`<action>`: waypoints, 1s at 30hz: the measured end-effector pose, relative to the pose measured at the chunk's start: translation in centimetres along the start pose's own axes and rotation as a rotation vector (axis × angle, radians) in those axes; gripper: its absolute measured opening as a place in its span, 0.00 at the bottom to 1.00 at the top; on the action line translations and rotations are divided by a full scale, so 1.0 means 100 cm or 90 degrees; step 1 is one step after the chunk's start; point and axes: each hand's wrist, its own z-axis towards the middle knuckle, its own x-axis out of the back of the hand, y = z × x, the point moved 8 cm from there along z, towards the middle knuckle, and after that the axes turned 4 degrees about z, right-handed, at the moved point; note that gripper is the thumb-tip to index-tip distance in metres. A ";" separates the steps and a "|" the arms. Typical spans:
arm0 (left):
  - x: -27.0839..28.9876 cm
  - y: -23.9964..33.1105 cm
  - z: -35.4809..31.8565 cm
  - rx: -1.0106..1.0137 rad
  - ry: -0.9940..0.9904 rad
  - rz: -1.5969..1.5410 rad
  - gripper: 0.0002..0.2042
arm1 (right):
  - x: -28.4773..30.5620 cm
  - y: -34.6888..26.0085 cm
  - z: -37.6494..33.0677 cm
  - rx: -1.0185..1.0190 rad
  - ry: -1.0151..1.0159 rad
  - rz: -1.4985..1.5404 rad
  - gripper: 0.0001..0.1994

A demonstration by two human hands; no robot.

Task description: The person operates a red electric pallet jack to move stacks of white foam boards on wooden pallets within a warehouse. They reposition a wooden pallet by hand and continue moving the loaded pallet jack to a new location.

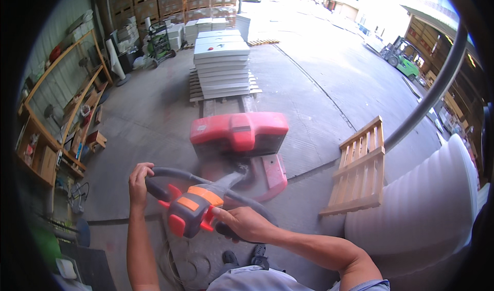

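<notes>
The grey looped tiller handle (206,198) with its orange control head sits low in the centre of the frame, joined to the red electric pallet truck (237,132) just above it. The left hand (138,184) is wrapped shut around the loop's left end, and the right hand (246,223) grips the right side by the controls. Steering well likely means keeping both grips firm and the forks lined up with the one stack of flat white panels (222,65) on its pallet at upper centre. One bare wooden pallet (360,165) leans at right, one green forklift (404,59) stands upper right.
</notes>
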 end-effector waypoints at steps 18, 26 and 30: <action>-0.034 -0.024 0.017 -0.068 0.028 0.017 0.13 | 0.031 0.016 0.003 -0.022 0.179 -0.163 0.39; -0.062 -0.025 0.021 -0.117 0.061 0.034 0.12 | 0.050 0.014 -0.008 -0.013 0.368 -0.390 0.34; -0.075 -0.031 0.026 -0.119 0.078 0.059 0.12 | 0.060 0.013 -0.003 0.032 0.397 -0.441 0.33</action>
